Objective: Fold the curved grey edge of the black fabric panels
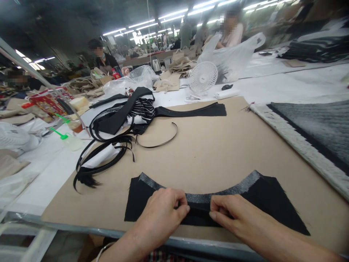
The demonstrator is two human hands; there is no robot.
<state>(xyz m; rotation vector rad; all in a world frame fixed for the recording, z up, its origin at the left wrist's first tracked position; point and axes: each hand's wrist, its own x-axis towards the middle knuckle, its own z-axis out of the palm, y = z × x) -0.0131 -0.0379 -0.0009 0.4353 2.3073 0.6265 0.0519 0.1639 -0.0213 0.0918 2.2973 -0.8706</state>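
Note:
A black fabric panel (pixel 275 203) with a curved upper edge lies near the front of the tan board (pixel 218 153). Along that curve runs a grey speckled strip (pixel 241 183). My left hand (pixel 166 205) pinches the panel left of its middle, thumb against bent fingers. Just to the right, my right hand (pixel 229 211) grips the same panel in a like pinch. Between the two hands the cloth below the strip looks slightly lifted or folded. The fingertips partly hide where the cloth is held.
Coiled black strips (pixel 106 163) lie at the left of the board, with black and striped fabric pieces (pixel 141 109) behind. A small white fan (pixel 203 78) stands at the back. Right is a grey ribbed textile (pixel 313 123). Bottles with green nozzles (pixel 72 142) stand left. Other people sit farther off.

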